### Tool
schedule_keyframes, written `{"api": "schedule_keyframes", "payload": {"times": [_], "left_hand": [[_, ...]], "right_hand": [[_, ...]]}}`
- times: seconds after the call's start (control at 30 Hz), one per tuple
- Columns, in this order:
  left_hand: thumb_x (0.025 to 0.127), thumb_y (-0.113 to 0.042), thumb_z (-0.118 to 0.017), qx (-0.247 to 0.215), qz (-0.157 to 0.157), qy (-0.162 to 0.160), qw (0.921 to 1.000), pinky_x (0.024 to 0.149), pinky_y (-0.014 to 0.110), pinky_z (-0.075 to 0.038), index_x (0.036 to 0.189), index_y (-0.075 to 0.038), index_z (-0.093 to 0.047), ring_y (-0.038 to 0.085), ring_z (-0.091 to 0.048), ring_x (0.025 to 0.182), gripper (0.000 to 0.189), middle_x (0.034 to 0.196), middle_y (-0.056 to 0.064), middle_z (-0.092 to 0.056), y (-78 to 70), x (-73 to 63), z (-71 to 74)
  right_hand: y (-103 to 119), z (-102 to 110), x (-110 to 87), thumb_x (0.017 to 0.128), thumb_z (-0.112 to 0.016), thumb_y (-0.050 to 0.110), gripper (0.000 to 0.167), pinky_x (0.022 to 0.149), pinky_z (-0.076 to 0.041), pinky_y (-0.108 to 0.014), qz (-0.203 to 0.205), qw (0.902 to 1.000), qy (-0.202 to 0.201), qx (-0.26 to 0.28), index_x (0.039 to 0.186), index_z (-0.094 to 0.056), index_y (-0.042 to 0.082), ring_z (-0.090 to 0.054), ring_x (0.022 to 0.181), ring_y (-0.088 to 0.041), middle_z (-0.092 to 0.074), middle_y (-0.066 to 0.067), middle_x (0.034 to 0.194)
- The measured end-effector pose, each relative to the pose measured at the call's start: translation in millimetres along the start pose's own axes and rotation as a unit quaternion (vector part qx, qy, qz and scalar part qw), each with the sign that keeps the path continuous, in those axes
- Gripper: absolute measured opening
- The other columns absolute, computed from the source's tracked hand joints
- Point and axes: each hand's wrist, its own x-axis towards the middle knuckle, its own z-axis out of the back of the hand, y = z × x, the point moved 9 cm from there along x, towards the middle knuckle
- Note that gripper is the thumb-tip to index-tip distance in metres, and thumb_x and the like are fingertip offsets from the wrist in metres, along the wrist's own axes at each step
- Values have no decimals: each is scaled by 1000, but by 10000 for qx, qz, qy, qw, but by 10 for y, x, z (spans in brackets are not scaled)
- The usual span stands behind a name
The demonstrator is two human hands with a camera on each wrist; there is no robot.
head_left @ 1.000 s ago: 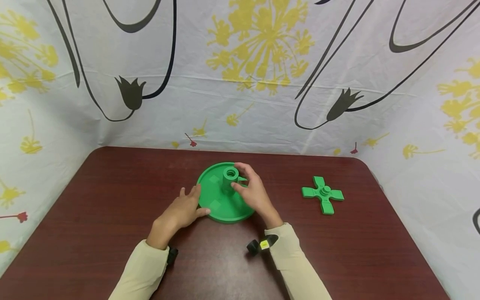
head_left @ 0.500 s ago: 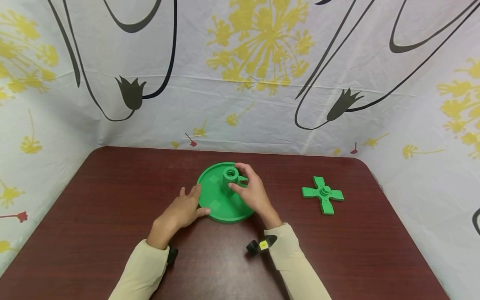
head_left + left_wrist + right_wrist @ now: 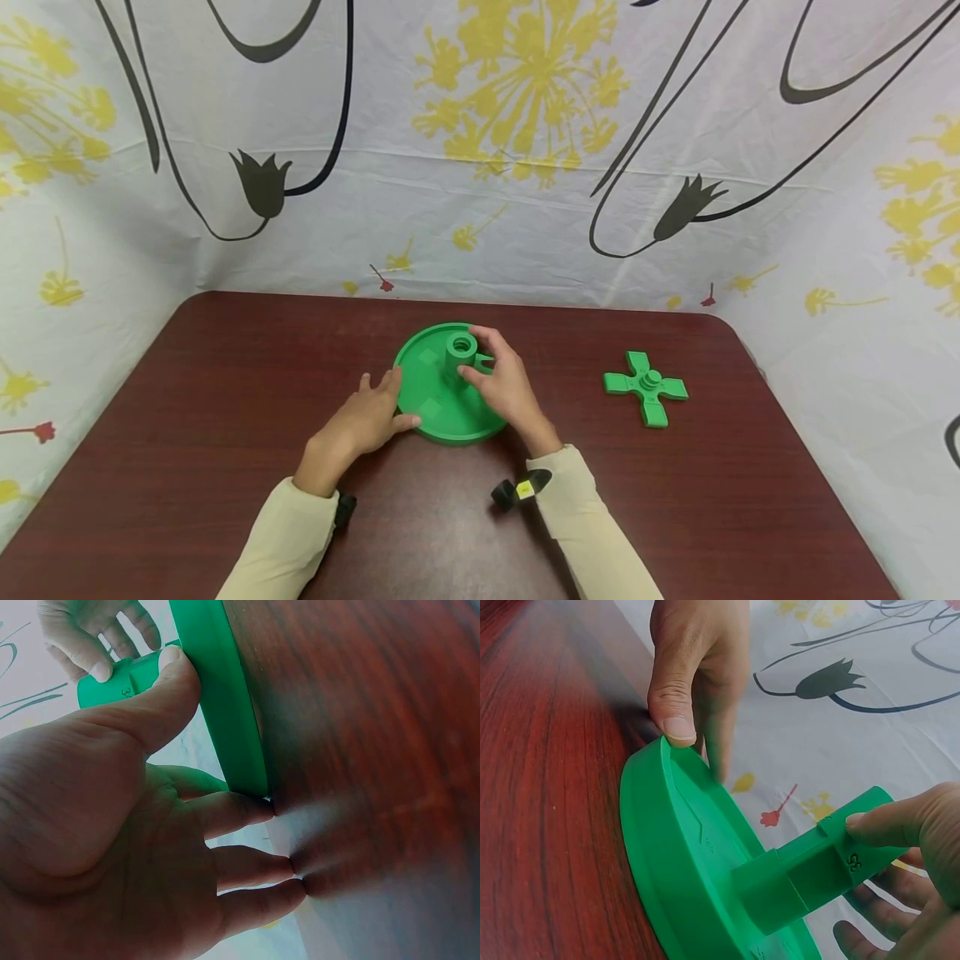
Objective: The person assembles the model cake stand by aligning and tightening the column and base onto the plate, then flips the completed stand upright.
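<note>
A round green base with a raised rim (image 3: pixel 461 425) lies on the table. From its middle rises a green hollow cylinder (image 3: pixel 454 363), upright, with threads inside its mouth and a small projection on its right side. My left hand (image 3: pixel 358 423) rests at the base's left edge; its thumb (image 3: pixel 176 671) touches the rim, and its outstretched fingers (image 3: pixel 259 900) reach down to the tabletop. With my right hand (image 3: pixel 507 385) I pinch the cylinder, thumb (image 3: pixel 885 821) on its near side and the index finger partly hidden behind it. The other right fingers (image 3: pixel 889 907) hang loosely beside the cylinder.
To the right, a green cross-shaped piece (image 3: pixel 647 389) with a threaded stub at its centre lies on the dark red-brown table (image 3: pixel 735 500). A patterned white cloth (image 3: pixel 525 233) hangs behind the table's far edge and along both sides.
My right thumb has shifted slightly to the left across the cylinder, and the projection has turned a little. The left hand and the base have stayed put.
</note>
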Motion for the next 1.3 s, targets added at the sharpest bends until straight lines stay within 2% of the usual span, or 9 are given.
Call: {"api": "schedule_keyframes", "payload": {"times": [0.17,0.43,0.6,1.0,1.3], "left_hand": [[99,-36,-62,17,-14,-8,10000,109,67,-31,157,3,-13,56,-11,145,85,160,26,-22,-5,-3,8],[99,-35,-62,-26,12,21,10000,109,67,-31,157,3,-14,56,-11,145,84,160,26,-22,-6,-18,11],[99,-35,-62,-22,-15,2,10000,109,66,-31,157,4,-14,56,-11,145,84,160,27,-22,-6,-18,9],[98,-35,-62,-9,-1,-16,10000,109,66,-31,157,3,-13,55,-10,145,86,161,26,-22,9,8,1],[98,-35,-62,-18,-13,-9,10000,109,66,-30,157,4,-13,56,-10,145,86,160,26,-22,10,7,4]], "right_hand": [[-19,-2,4,85,-77,2,58,94,-52,-49,-53,10000,-32,-33,137,-52,3,-60,115,-33,-64,-17,123],[-6,-7,7,88,-74,2,59,97,-51,-49,-25,9998,184,103,141,-50,6,-55,129,-32,-57,-15,139],[-9,-22,12,87,-73,-1,57,95,-52,-48,-16,9998,204,17,140,-51,0,-59,124,-34,-59,-19,134],[-6,-12,-2,86,-76,4,53,92,-54,-46,-45,9998,-53,-160,134,-55,2,-62,115,-32,-65,-17,123],[-8,-37,-3,89,-73,7,59,96,-52,-48,-72,9998,178,-64,142,-47,2,-55,127,-32,-56,-18,138]]}}
